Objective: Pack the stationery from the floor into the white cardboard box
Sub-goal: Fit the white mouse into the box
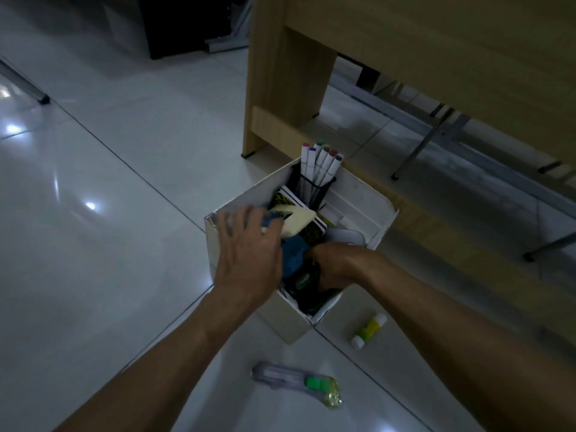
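Observation:
The white cardboard box (361, 194) stands open on the tiled floor beside a wooden desk. Inside it a black mesh cup (308, 187) holds several white markers (321, 162). My left hand (246, 254) lies over the box's left rim, fingers on a blue item (293, 255) next to a cream hole punch (296, 221). My right hand (336, 266) reaches down into the box's near end, fingers hidden among dark items with a green part (300, 280). On the floor lie a glue stick (369, 330) with a yellow-green label and a clear utility knife (296, 380).
The wooden desk (405, 42) rises right behind the box, with metal legs (424, 145) beneath it. A dark cabinet (180, 23) stands at the back. Glossy white tiles (93, 213) stretch to the left.

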Motion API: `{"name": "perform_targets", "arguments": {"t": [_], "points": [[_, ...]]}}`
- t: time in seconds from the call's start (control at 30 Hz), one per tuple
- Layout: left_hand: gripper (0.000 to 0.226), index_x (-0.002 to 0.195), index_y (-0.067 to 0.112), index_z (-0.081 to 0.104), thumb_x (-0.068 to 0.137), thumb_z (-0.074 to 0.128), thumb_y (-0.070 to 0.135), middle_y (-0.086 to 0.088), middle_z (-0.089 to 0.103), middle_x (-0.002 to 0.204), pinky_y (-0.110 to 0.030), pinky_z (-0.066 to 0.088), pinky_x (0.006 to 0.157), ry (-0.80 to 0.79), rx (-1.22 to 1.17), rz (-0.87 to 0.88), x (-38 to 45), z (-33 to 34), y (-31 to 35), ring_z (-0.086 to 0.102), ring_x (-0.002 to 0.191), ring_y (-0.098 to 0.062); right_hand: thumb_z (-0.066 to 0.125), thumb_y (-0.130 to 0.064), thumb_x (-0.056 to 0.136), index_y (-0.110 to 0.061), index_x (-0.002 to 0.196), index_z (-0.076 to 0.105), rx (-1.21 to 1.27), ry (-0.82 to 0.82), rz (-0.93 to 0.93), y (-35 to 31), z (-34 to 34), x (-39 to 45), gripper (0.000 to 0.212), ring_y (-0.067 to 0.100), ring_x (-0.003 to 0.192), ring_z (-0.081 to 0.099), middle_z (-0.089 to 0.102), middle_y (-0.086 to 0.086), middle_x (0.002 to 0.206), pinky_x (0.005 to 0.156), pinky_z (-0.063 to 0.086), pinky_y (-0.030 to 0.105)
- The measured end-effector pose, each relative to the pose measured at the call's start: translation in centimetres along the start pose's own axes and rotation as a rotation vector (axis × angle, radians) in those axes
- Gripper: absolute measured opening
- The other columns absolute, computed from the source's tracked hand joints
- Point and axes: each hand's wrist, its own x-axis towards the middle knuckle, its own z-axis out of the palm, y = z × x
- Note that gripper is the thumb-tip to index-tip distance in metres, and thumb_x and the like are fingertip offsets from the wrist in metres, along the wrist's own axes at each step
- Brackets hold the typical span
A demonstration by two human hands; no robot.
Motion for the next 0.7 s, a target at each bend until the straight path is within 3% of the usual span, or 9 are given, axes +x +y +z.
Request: {"name": "perform_targets", "arguments": {"t": [0.07,0.13,0.2,0.27,0.37,0.43,0.53,0.6,0.7], "points": [[0.020,0.099,0.007,0.062,0.083,0.053,0.015,-0.015,0.060,0.098,-0.042,0.047,0.071,-0.076,-0.119,0.158,-0.1,-0.7,1.9,0.056,0.091,-0.035,0.056,-0.015,0.090,-0.010,0.118,0.060,0.024,0.039,0.007,-0.1,0.2,-0.1,0.029,0.026,0.086,0.059,0.065,0.013,0.112,0.074,0.052,0.036],[0.019,0.104,0.007,0.053,0.088,0.046,0.013,-0.016,0.059,0.099,-0.038,0.043,0.063,-0.338,-0.205,0.132,0.6,-1.3,4.1,0.059,0.087,-0.034,0.052,-0.014,0.094,-0.007,0.121,0.059,0.089,0.073,0.035,-0.1,0.1,-0.3,0.028,0.021,0.087,0.052,0.062,0.013,0.119,0.080,0.046,0.033],[0.022,0.110,0.003,0.053,0.090,0.047,0.010,-0.018,0.061,0.105,-0.037,0.043,0.065,-0.566,-0.175,0.001,2.3,-0.9,5.5,0.061,0.092,-0.034,0.054,-0.013,0.093,-0.004,0.122,0.057,0.127,0.147,0.051,0.4,0.1,-0.4,0.030,0.019,0.089,0.048,0.060,0.015,0.122,0.079,0.041,0.030],[0.024,0.111,0.002,0.058,0.092,0.050,0.014,-0.016,0.062,0.111,-0.033,0.046,0.071,-0.747,-0.090,0.005,4.1,-0.4,5.9,0.061,0.096,-0.029,0.056,-0.013,0.091,-0.003,0.116,0.060,0.094,0.197,0.056,1.0,0.1,-0.6,0.027,0.023,0.096,0.058,0.062,0.016,0.116,0.079,0.046,0.031],[0.039,0.127,0.004,0.051,0.098,0.042,0.027,-0.014,0.056,0.126,-0.032,0.045,0.087,-0.999,-0.007,0.040,5.5,1.1,5.9,0.055,0.106,-0.026,0.065,-0.015,0.083,-0.007,0.104,0.065,0.042,0.474,0.005,2.8,0.2,-1.1,0.022,0.027,0.100,0.058,0.062,0.013,0.106,0.068,0.044,0.031],[0.040,0.130,0.002,0.048,0.099,0.039,0.025,-0.016,0.053,0.130,-0.033,0.044,0.090,-1.083,0.005,0.014,5.7,2.2,6.1,0.053,0.114,-0.028,0.070,-0.024,0.080,-0.012,0.117,0.062,0.059,0.565,0.025,4.5,0.4,-1.6,0.039,0.030,0.110,0.051,0.057,0.013,0.115,0.077,0.048,0.035],[0.034,0.126,0.004,0.051,0.096,0.043,0.020,-0.015,0.054,0.128,-0.033,0.045,0.084,-1.108,0.045,0.010,5.8,2.9,6.5,0.055,0.111,-0.029,0.070,-0.036,0.079,-0.016,0.129,0.052,0.180,0.475,0.112,5.6,0.3,-1.8,0.058,0.031,0.114,0.053,0.057,0.012,0.125,0.085,0.044,0.034],[0.035,0.127,0.006,0.052,0.095,0.050,0.021,-0.013,0.055,0.129,-0.033,0.045,0.082,-1.126,0.098,0.048,5.9,3.1,6.7,0.056,0.111,-0.029,0.063,-0.038,0.086,-0.017,0.133,0.047,0.140,0.390,0.146,5.2,0.0,-1.2,0.054,0.031,0.118,0.052,0.056,0.011,0.130,0.093,0.038,0.038],[0.048,0.133,0.010,0.050,0.090,0.062,0.027,-0.009,0.052,0.134,-0.038,0.046,0.098,-1.176,0.156,0.067,5.8,3.2,6.9,0.053,0.118,-0.030,0.058,-0.033,0.091,-0.014,0.127,0.047,0.084,0.271,0.231,4.1,-0.7,-0.9,0.042,0.029,0.124,0.048,0.052,0.009,0.133,0.105,0.030,0.044]]}}
